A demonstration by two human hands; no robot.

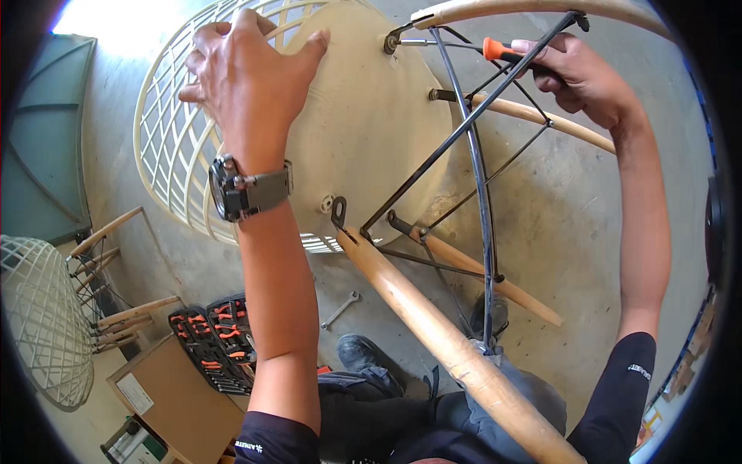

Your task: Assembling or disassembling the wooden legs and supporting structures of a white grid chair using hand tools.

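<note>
Left hand (249,71) held the lattice of a cream chair shell (375,127) at the upper centre, thumb spread, fingers bent. To its right was a leg frame (468,126) of black rods and wooden legs; the right hand (576,77) gripped an orange-handled screwdriver (494,49), its shaft reaching a bracket (391,42).

Ahead of me sits the chair seat (371,116), my left hand (255,73) on its left side, and my right hand (580,77) past its right edge with the screwdriver (501,51) in it. The leg frame (456,363) lies along the seat's right side, one leg reaching back toward me. I see a wrench (340,310) on the floor (533,209) beyond my left shoe (362,354), a tool case (219,344) left of it, then a box (182,394) and, farthest left, another chair (46,325).
</note>
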